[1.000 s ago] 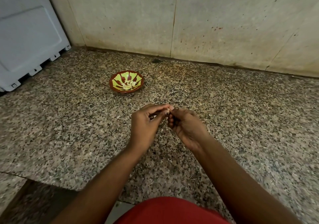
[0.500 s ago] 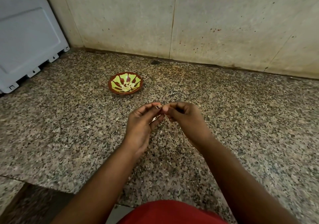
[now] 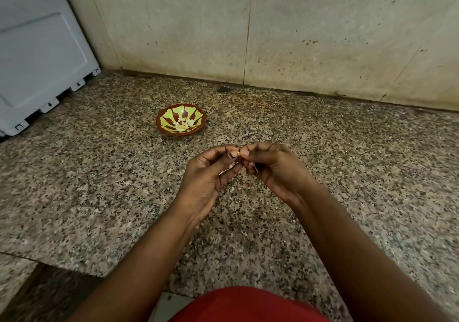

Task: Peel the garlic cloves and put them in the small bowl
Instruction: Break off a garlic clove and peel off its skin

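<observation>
Speckled granite table (image 3: 99,197), and compared to a second ago both hands have drifted a bit nearer the bowl (image 3: 180,119) beyond the fingers, left hand (image 3: 206,180) and right hand (image 3: 275,170) still pinching the clove (image 3: 238,153) between them, so peeling's still going.

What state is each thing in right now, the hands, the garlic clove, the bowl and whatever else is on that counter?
left hand: fingers curled, pinching the garlic clove.
right hand: fingers curled, pinching the same clove from the other side.
garlic clove: held above the counter between both hands' fingertips, mostly hidden.
small bowl: upright on the granite counter, holding several pale peeled cloves.
white appliance: standing at the counter's far left.
</observation>
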